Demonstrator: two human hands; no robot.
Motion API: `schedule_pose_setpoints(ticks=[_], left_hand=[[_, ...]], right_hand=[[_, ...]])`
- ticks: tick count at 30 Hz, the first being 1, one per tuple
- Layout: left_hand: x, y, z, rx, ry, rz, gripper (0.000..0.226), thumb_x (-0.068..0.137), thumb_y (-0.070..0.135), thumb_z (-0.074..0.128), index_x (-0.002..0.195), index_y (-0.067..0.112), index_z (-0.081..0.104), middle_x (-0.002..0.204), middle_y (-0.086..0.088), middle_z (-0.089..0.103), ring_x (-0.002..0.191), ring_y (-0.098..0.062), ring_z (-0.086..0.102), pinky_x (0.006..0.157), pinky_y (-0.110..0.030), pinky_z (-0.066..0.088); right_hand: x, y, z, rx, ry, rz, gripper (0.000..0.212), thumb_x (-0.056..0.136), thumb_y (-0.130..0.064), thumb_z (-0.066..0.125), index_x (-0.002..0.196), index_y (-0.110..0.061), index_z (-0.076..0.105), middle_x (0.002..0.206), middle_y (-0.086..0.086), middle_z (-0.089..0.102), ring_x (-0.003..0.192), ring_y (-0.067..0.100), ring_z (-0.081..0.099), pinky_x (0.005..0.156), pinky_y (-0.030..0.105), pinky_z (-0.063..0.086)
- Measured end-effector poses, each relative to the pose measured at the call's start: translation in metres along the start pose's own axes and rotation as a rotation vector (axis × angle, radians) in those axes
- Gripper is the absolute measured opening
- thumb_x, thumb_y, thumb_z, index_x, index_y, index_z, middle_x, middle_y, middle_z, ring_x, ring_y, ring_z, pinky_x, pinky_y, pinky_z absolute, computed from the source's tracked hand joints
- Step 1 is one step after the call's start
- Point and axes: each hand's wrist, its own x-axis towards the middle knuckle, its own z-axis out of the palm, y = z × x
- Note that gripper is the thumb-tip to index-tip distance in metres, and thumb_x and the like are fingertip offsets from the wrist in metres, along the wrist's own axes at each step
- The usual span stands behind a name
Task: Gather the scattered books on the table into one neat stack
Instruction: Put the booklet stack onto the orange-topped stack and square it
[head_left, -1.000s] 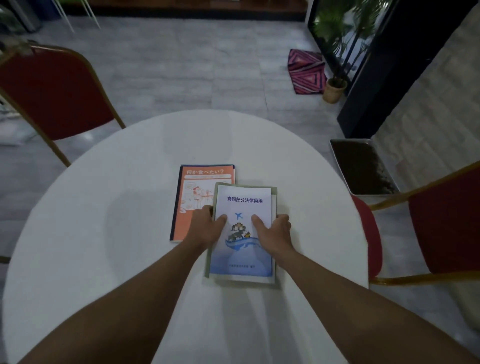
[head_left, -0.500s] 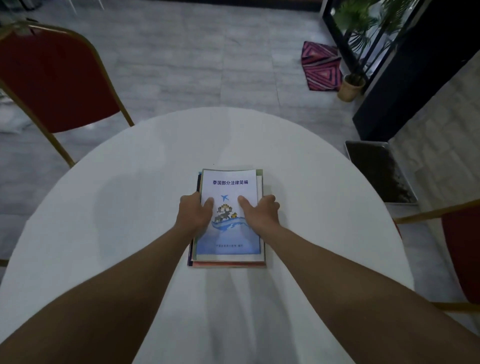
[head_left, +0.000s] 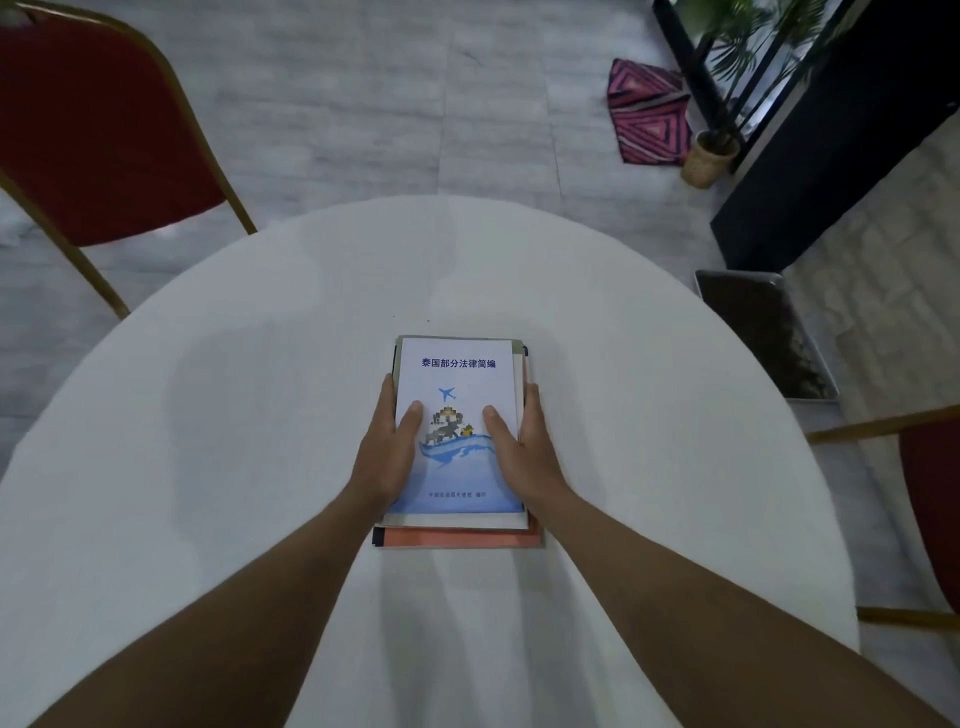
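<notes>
Slid left onto the orange book (head_left: 457, 538) since a second ago, so one stack (head_left: 460, 441) now at frame centre on the table (head_left: 208, 467), none left scattered. Nearest, orange edge jutting out below the blue booklet (head_left: 460, 374), edges not yet flush. Left hand (head_left: 387, 452) and right hand (head_left: 522, 452) flat along the stack's sides, fingers straight and together, thumbs on the cover, pressing rather than gripping. Risk: uneven squeeze could skew the thin top booklet or buckle its cover; quick release could drag it off line. Farther up, bare cloth, then chair (head_left: 98, 130) at upper left.
</notes>
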Motion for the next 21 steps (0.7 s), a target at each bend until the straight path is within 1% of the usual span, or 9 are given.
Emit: schedule_pose_setpoints(ticks=[4,6,9,11,13,15,17,20,21], left_hand=[[-0.001,-0.001,0.003,-0.046,0.011,-0.03,0.054,0.102,0.038,0.037,0.153,0.04,0.017,0.131,0.028,0.034,0.119,0.001,0.036,0.101,-0.02,0.025],[-0.006,0.0,0.006,-0.052,0.016,-0.018,0.053,0.102,0.036,0.038,0.152,0.039,0.02,0.129,0.029,0.036,0.114,0.002,0.042,0.094,-0.013,0.03],[-0.014,-0.002,0.009,-0.06,0.005,0.017,0.046,0.102,0.034,0.042,0.145,0.044,0.027,0.121,0.035,0.046,0.098,0.014,0.056,0.075,-0.001,0.037],[-0.016,-0.004,0.01,-0.058,-0.017,0.015,0.045,0.102,0.036,0.04,0.145,0.04,0.026,0.122,0.033,0.045,0.101,0.015,0.057,0.077,-0.002,0.04],[-0.016,-0.007,0.009,-0.046,-0.029,0.016,0.049,0.103,0.037,0.037,0.149,0.035,0.022,0.127,0.031,0.042,0.106,0.01,0.055,0.082,-0.005,0.038],[-0.016,-0.007,0.008,-0.037,-0.038,0.04,0.049,0.104,0.034,0.036,0.15,0.032,0.021,0.118,0.041,0.039,0.1,0.026,0.05,0.074,0.007,0.034],[-0.016,-0.009,0.009,-0.046,-0.051,0.055,0.047,0.104,0.034,0.036,0.148,0.031,0.021,0.112,0.045,0.037,0.092,0.036,0.046,0.067,0.01,0.036],[-0.017,-0.01,0.011,-0.082,-0.062,0.038,0.043,0.103,0.036,0.036,0.144,0.035,0.022,0.118,0.031,0.047,0.097,0.023,0.057,0.065,0.002,0.045],[-0.018,-0.009,0.012,-0.087,-0.057,0.038,0.042,0.103,0.036,0.037,0.143,0.036,0.022,0.116,0.032,0.046,0.095,0.025,0.057,0.064,0.003,0.045]], right_hand=[[-0.003,0.002,-0.001,0.037,-0.008,0.037,0.074,0.1,-0.036,0.056,0.161,-0.022,0.017,0.163,-0.003,0.033,0.149,0.017,0.036,0.122,0.043,0.03],[-0.005,0.005,-0.003,0.029,-0.01,0.049,0.076,0.101,-0.037,0.055,0.162,-0.023,0.013,0.165,-0.004,0.03,0.15,0.016,0.033,0.123,0.042,0.029],[-0.008,0.009,-0.01,0.027,-0.04,0.073,0.081,0.101,-0.04,0.055,0.163,-0.023,0.006,0.169,-0.007,0.018,0.154,0.013,0.023,0.125,0.042,0.024],[-0.009,0.011,-0.013,0.046,-0.059,0.078,0.083,0.101,-0.04,0.054,0.163,-0.022,0.003,0.169,-0.008,0.014,0.154,0.012,0.021,0.126,0.042,0.022],[-0.011,0.011,-0.016,0.071,-0.064,0.087,0.081,0.101,-0.038,0.055,0.163,-0.021,0.004,0.169,-0.008,0.018,0.153,0.012,0.025,0.125,0.041,0.025],[-0.011,0.01,-0.017,0.109,-0.07,0.1,0.079,0.102,-0.035,0.056,0.162,-0.021,0.007,0.166,-0.007,0.026,0.148,0.013,0.035,0.122,0.042,0.031],[-0.011,0.011,-0.017,0.123,-0.076,0.101,0.076,0.102,-0.033,0.056,0.161,-0.021,0.011,0.162,-0.007,0.032,0.142,0.013,0.043,0.12,0.043,0.035],[-0.011,0.013,-0.016,0.144,-0.06,0.095,0.074,0.101,-0.032,0.057,0.16,-0.021,0.014,0.159,-0.007,0.037,0.14,0.014,0.045,0.119,0.044,0.037],[-0.011,0.013,-0.014,0.149,-0.059,0.097,0.074,0.101,-0.033,0.057,0.161,-0.022,0.014,0.16,-0.006,0.036,0.142,0.015,0.044,0.119,0.045,0.036]])
